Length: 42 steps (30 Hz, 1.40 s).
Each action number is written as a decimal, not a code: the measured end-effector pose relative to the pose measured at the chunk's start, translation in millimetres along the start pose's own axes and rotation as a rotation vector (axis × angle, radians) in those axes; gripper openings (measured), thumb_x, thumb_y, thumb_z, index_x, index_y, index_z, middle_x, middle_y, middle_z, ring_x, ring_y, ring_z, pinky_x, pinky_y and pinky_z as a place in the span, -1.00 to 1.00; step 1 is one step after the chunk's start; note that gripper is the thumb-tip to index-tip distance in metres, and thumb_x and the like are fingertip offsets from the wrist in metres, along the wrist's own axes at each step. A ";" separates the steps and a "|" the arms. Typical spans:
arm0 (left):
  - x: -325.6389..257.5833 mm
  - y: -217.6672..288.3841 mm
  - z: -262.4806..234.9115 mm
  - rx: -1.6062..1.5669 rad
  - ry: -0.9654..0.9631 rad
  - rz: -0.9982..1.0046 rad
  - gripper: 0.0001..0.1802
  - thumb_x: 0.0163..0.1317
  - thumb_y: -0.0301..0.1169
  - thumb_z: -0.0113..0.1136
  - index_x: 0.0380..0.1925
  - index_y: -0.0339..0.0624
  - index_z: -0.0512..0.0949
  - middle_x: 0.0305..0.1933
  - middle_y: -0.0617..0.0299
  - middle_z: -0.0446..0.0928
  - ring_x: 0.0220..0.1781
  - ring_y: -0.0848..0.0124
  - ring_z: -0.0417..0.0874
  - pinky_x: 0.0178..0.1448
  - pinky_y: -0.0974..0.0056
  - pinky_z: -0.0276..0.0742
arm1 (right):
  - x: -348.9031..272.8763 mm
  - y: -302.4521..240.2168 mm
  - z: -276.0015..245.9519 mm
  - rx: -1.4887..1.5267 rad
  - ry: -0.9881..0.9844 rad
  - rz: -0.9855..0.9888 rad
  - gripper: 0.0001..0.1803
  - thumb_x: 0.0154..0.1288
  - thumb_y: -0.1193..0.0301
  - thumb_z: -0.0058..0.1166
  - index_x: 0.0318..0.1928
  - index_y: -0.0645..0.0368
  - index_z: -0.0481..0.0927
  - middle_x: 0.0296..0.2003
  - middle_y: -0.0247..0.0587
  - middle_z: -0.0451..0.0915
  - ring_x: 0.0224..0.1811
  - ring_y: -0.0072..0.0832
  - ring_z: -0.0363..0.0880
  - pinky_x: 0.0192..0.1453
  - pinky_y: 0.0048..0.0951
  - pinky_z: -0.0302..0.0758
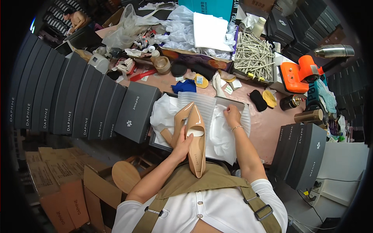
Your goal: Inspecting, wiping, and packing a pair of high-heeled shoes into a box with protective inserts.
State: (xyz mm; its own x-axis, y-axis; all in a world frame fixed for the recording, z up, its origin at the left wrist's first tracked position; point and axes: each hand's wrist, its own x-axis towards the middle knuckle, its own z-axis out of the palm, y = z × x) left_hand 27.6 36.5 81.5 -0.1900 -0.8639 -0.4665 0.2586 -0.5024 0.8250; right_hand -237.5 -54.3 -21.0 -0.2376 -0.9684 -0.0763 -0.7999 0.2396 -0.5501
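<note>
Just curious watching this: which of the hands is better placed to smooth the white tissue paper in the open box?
Probably the right hand: it already rests on the white tissue paper inside the open box. The left hand is busy gripping the tan high-heeled shoes.

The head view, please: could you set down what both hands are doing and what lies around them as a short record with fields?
left hand: holds a pair of tan high-heeled shoes
right hand: presses on white tissue paper
under the paper: open grey shoebox on a pink table
left side: row of closed grey shoeboxes
right side: orange tape dispenser
</note>
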 end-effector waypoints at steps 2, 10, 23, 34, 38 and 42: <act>4.7 -4.0 -7.1 0.058 0.009 -0.002 -0.49 0.35 -0.47 -0.02 0.25 -0.31 0.13 0.22 0.06 0.30 0.22 0.37 0.34 0.22 0.30 0.33 | -6.6 -10.1 -9.9 0.057 0.084 -0.083 -0.71 0.03 0.40 0.22 -0.22 0.23 0.52 -0.41 -0.12 0.54 -0.22 -0.12 0.54 -0.10 -0.19 0.45; 19.1 5.4 -11.3 0.202 -0.126 -0.110 -0.41 0.24 -0.46 0.07 0.24 -0.26 0.09 0.14 0.06 0.33 0.05 0.38 0.47 0.10 0.32 0.42 | -110.6 -133.7 -109.1 0.470 -0.183 -0.545 -0.63 -0.01 0.56 0.16 -0.12 0.14 0.46 -0.36 -0.16 0.46 -0.36 -0.23 0.52 -0.32 -0.31 0.50; 1.6 6.1 1.1 0.165 -0.252 -0.324 -0.17 0.19 -0.49 0.07 0.36 0.00 -0.18 0.10 0.08 0.35 -0.04 0.31 0.59 -0.18 0.18 0.64 | -112.8 -138.0 -66.8 -0.019 -0.335 -0.431 -0.27 0.13 0.47 -0.02 0.37 0.06 0.16 0.40 0.14 -0.06 0.44 0.05 -0.06 0.40 0.18 -0.05; -0.7 31.4 18.9 0.204 -0.341 -0.326 -0.21 0.18 -0.41 0.09 0.34 -0.04 -0.09 0.00 0.12 0.44 -0.12 0.38 0.61 -0.18 0.24 0.64 | -95.9 -142.9 -59.7 -0.248 -0.177 -0.390 -0.21 0.18 0.37 -0.06 0.43 -0.22 0.01 0.43 0.06 -0.13 0.47 0.02 -0.13 0.37 0.31 -0.13; -3.6 29.2 16.0 0.130 -0.332 -0.351 -0.26 0.18 -0.40 0.10 0.31 -0.03 -0.05 0.03 0.14 0.41 -0.07 0.39 0.58 -0.23 0.25 0.63 | -80.1 -116.4 -72.4 0.402 -0.380 -0.493 0.01 0.04 0.35 0.18 0.45 0.01 -0.13 0.40 0.23 -0.12 0.43 0.11 -0.10 0.46 -0.07 -0.09; -11.4 21.0 10.5 0.050 -0.246 -0.373 -0.25 0.17 -0.39 0.11 0.30 -0.02 -0.05 0.02 0.14 0.43 -0.06 0.38 0.57 -0.19 0.26 0.59 | -58.5 -32.9 -86.7 -0.107 -0.444 -0.074 -0.36 0.06 0.42 0.14 0.18 0.29 0.28 0.02 0.35 0.39 0.08 0.09 0.41 0.13 -0.11 0.40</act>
State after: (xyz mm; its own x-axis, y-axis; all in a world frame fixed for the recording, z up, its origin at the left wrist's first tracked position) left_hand 25.2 36.1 107.5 -0.4823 -0.5868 -0.6504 0.0848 -0.7703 0.6320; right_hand -245.0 0.5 73.6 0.0628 -0.9136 -0.4018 -0.8638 0.1519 -0.4804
